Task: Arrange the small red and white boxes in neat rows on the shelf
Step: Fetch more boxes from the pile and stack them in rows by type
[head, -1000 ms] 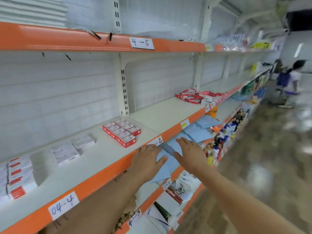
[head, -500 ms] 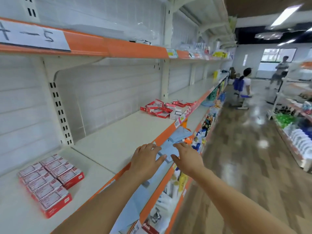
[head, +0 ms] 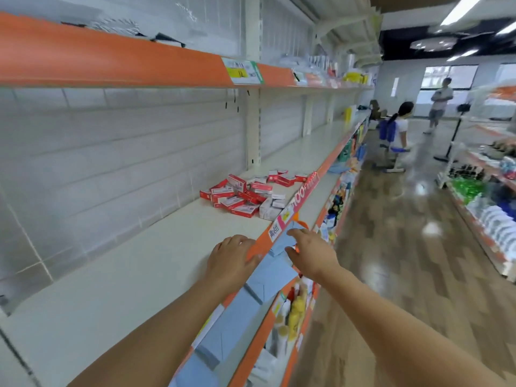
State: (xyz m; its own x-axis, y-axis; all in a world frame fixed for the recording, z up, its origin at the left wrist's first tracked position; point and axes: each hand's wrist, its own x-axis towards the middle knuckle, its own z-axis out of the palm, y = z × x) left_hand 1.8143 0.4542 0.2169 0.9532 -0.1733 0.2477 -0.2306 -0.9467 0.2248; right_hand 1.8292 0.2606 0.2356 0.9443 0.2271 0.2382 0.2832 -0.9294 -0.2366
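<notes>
A loose heap of small red and white boxes (head: pixel 245 194) lies on the cream shelf (head: pixel 156 255), ahead of both hands and near the orange front edge (head: pixel 261 241). My left hand (head: pixel 230 261) rests palm down over that edge, fingers spread, holding nothing. My right hand (head: pixel 312 254) hovers just off the shelf front above blue packs (head: pixel 268 277) on the lower shelf, fingers apart and empty. Both hands are well short of the heap.
An orange-fronted upper shelf (head: pixel 125 65) overhangs the work shelf. Lower shelves hold blue packs and bottles (head: pixel 296 311). The aisle floor (head: pixel 391 247) runs to the right, with another rack (head: pixel 488 219) beyond. A seated person (head: pixel 398 127) and a standing person (head: pixel 439 104) are far down the aisle.
My view has moved right along the shelf: the neatly arranged boxes at the left have left the frame and the loose heap is closer. Both hands have stayed at the shelf's front edge.
</notes>
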